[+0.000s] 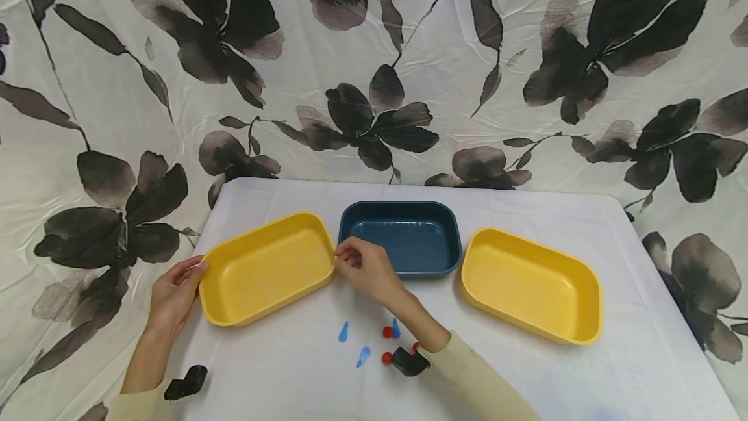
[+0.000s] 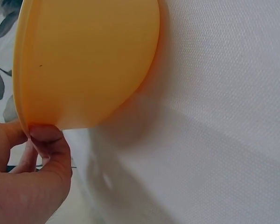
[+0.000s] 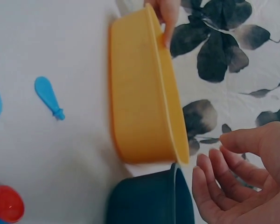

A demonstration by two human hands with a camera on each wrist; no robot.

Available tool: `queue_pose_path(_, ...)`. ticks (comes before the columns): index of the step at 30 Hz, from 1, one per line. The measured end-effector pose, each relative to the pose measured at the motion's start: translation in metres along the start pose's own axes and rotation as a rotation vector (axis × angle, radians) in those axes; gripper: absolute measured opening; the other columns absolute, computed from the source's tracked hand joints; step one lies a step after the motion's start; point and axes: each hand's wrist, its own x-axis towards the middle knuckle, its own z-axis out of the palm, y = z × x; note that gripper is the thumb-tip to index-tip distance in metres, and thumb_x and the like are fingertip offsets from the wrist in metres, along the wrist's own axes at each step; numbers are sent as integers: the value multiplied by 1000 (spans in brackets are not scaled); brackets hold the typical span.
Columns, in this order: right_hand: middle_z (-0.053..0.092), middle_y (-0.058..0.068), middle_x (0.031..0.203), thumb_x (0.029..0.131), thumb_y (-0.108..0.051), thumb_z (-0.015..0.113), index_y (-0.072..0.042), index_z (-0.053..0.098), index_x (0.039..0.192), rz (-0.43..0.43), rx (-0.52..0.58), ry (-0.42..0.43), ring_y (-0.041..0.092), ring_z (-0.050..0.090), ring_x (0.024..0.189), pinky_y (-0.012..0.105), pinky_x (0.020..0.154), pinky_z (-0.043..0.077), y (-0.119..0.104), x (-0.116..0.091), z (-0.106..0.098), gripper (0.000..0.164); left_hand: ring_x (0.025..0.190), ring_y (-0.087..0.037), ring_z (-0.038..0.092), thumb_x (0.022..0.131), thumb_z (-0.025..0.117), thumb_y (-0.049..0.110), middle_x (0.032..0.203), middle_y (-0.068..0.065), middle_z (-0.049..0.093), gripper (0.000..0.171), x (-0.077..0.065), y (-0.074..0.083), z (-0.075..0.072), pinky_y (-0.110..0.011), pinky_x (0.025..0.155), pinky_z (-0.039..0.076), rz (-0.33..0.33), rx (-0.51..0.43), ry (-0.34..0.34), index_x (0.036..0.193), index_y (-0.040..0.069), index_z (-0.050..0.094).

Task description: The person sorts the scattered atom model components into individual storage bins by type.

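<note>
My left hand (image 1: 173, 292) pinches the left rim of a yellow plastic tray (image 1: 263, 268) between thumb and fingers. In the left wrist view the left hand (image 2: 37, 172) grips that rim from the outside. My right hand (image 1: 369, 268) is near the tray's right end, beside the dark blue tray (image 1: 403, 242). The right wrist view shows the right hand (image 3: 245, 175) with loosely bent fingers, holding nothing and apart from the rims. No object is visible inside the yellow tray.
A second yellow tray (image 1: 532, 288) sits on the right of the white table (image 1: 631, 356). Between the arms lie several small blue teardrop-shaped pieces (image 1: 343, 332) and round red pieces (image 1: 387, 332). Black straps (image 1: 187, 382) are at both wrists. Floral cloth (image 1: 374, 51) hangs behind.
</note>
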Motion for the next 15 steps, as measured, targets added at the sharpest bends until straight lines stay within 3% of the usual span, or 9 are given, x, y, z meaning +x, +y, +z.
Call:
queue_pose_path(11, 70, 8, 93, 94, -2, 71, -1, 70, 101, -23, 34, 43, 21, 65, 83, 27, 77, 57, 9, -13, -11, 7, 81, -1, 60, 102, 66, 28, 97, 11, 58, 48, 1, 1, -1, -11, 71, 53, -23, -24, 4, 145, 10, 54)
queue_pose_path(15, 70, 7, 94, 95, -3, 71, -2, 70, 102, -14, 25, 47, 20, 65, 84, 28, 78, 57, 12, -19, -14, 7, 77, -2, 59, 102, 65, 27, 94, 10, 57, 45, -1, 2, 1, -11, 68, 53, 7, 21, 32, 142, 9, 55)
